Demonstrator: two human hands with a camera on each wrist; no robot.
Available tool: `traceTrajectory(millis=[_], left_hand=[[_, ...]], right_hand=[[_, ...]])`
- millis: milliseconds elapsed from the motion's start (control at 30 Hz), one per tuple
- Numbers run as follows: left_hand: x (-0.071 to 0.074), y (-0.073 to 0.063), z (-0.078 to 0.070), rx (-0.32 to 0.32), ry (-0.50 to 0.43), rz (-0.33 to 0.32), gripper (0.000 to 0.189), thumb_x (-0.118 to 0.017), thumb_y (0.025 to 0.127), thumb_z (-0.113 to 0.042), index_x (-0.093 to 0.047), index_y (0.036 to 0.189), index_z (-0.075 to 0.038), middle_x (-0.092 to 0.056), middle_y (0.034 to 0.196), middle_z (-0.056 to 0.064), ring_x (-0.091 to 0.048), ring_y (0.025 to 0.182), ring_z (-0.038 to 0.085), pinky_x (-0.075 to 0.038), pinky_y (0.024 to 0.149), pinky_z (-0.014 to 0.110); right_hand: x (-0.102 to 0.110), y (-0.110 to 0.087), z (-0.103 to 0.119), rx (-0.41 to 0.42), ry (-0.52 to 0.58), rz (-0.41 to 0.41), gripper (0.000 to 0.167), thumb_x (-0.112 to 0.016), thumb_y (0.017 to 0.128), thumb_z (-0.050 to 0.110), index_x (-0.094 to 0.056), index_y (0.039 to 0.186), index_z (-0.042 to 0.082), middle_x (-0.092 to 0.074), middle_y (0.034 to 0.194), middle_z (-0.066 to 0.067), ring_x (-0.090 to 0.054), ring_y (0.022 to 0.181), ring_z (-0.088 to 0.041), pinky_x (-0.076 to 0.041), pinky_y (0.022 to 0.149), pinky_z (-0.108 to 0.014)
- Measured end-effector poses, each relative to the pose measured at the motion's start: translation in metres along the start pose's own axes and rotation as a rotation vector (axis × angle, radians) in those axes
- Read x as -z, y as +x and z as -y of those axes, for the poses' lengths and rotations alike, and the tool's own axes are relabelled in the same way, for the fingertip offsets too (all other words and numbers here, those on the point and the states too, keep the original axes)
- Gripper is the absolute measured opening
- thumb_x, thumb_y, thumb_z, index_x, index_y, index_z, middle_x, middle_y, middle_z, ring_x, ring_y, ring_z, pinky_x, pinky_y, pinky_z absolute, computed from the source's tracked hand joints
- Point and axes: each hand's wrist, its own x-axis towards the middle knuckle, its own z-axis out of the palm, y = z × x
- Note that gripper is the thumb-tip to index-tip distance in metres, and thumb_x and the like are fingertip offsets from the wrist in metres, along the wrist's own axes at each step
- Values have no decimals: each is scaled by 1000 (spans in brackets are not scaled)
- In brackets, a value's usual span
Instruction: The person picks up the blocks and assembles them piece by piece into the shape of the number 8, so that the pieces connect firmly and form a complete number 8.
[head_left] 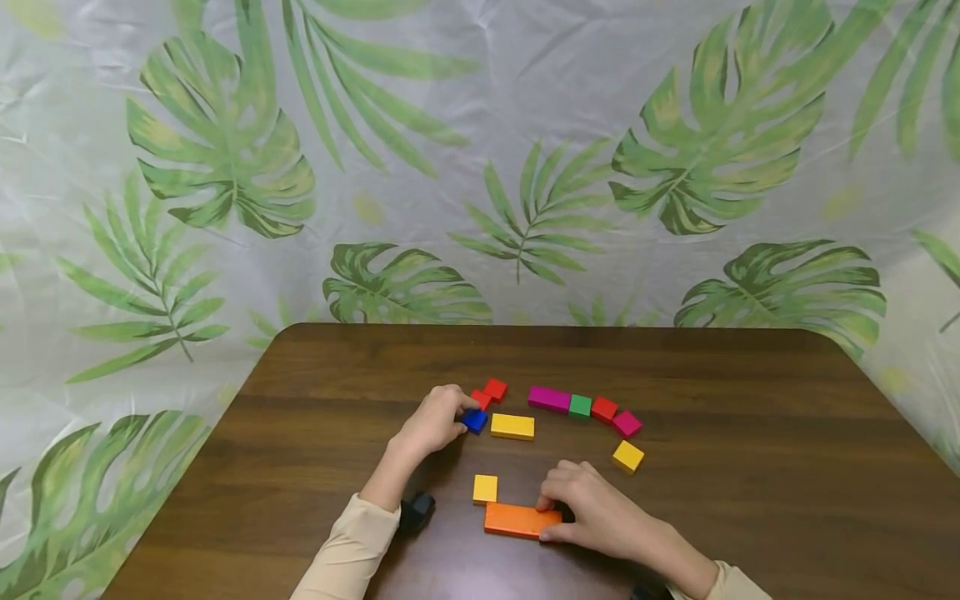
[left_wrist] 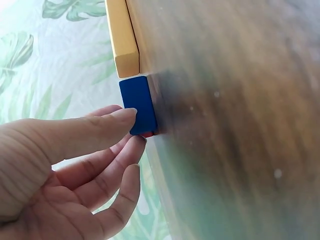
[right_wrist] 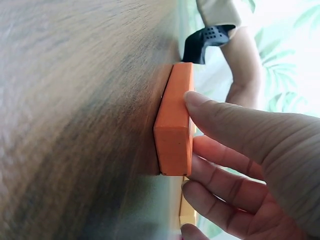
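My left hand [head_left: 437, 419] pinches a small blue block [left_wrist: 139, 102] between thumb and fingers at the table's middle left. Just right of it lies a long yellow block [head_left: 513, 427], and two red blocks [head_left: 495, 390] sit behind it, one partly covered by my fingers. Nearer the front, my right hand [head_left: 592, 508] grips the right end of a long orange block [head_left: 517, 520], thumb on the near side and fingers on the far side. The orange block [right_wrist: 175, 115] lies flat on the table. A small yellow block [head_left: 485, 488] touches or nearly touches its back left corner.
Along a curve at the back right lie a long magenta block [head_left: 549, 398], a green block [head_left: 580, 407], a red block [head_left: 604, 409] and a magenta block [head_left: 627, 423]. Another yellow block [head_left: 628, 457] sits at the curve's near end. A leaf-patterned curtain [head_left: 525, 167] hangs behind the brown table [head_left: 765, 433].
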Motion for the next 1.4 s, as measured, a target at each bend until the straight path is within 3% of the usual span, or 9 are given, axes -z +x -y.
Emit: traceTrajectory(millis=[233,633,967,1400], left_hand=[[0,-3,3,-22,-1,58,29,-71,75,7,-71,102,-3,-65,94,14,-61,82,21,-55,75,35],[3,-13,-13,-114,92,138,30,-72,74,6,-71,101,-7,-68,97,8,-59,84,17,-53,75,29],[0,-23,-17,-161,124,165,28,-72,76,2,-71,102,-8,-67,95,6,-57,81,13,-51,75,22],[-4,-23,-21,-230,124,172,26,-73,74,3,-71,98,-6,-66,92,6,-58,79,15,-50,72,20]], right_hand=[[-1,1,1,-7,16,9,19,-76,75,35,-64,82,22,-57,78,17,-42,79,3,-38,76,-25],[1,1,-2,12,14,-17,20,-76,75,35,-64,82,21,-57,79,16,-43,79,3,-39,77,-27],[0,1,-2,4,29,-2,20,-76,75,35,-64,82,22,-58,79,16,-43,79,3,-39,77,-27],[0,2,-2,-14,47,13,19,-76,75,35,-64,82,22,-58,79,16,-43,78,3,-38,75,-25]])
